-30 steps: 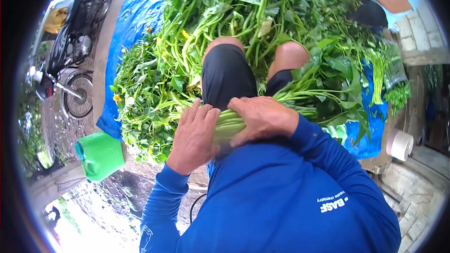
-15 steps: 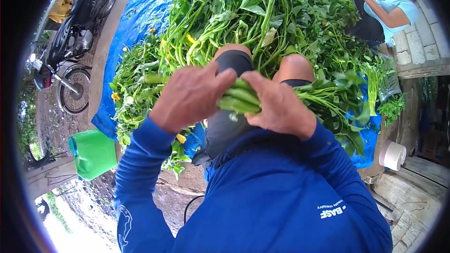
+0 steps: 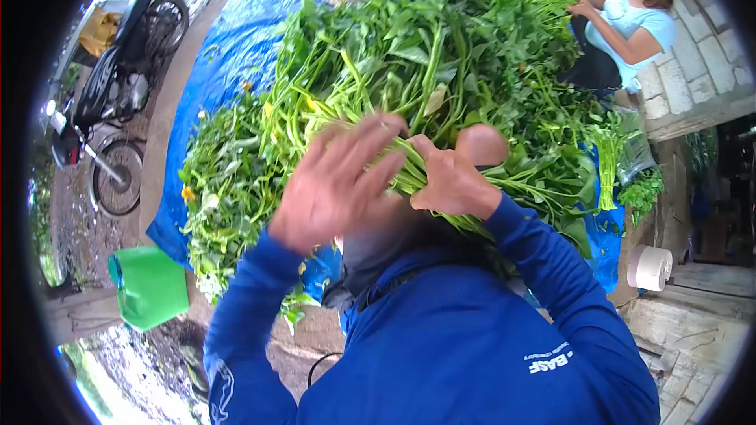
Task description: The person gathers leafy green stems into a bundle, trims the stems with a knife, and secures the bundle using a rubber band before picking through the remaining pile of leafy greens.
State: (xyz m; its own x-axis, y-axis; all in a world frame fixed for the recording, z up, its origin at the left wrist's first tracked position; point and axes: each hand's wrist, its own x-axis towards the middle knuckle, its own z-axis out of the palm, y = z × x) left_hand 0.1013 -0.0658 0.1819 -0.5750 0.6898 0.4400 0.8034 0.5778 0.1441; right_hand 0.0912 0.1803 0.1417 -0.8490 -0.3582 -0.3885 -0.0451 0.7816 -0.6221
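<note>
A bundle of leafy green stems (image 3: 405,168) lies across my lap, its leaves trailing to the right. My right hand (image 3: 454,177) is wrapped round the stems near their cut ends. Beside it on the left, my left hand (image 3: 339,181) is raised with its fingers spread, blurred by motion, at the stem ends. Past my knees spreads a large heap of loose greens (image 3: 409,55) on a blue tarp (image 3: 224,55). A few yellowed leaves show among them.
A co-worker (image 3: 634,27) at the upper right holds long stems over the heap. Tied greens (image 3: 607,165) lie at the right. A white container (image 3: 654,267) stands at the lower right, a green container (image 3: 151,287) at the lower left. A motorcycle (image 3: 110,94) is parked at the left.
My left hand has opened from round the stem ends, its fingers now spread. My right hand still grips the bundle, which tilts more. The co-worker appears further into view.
</note>
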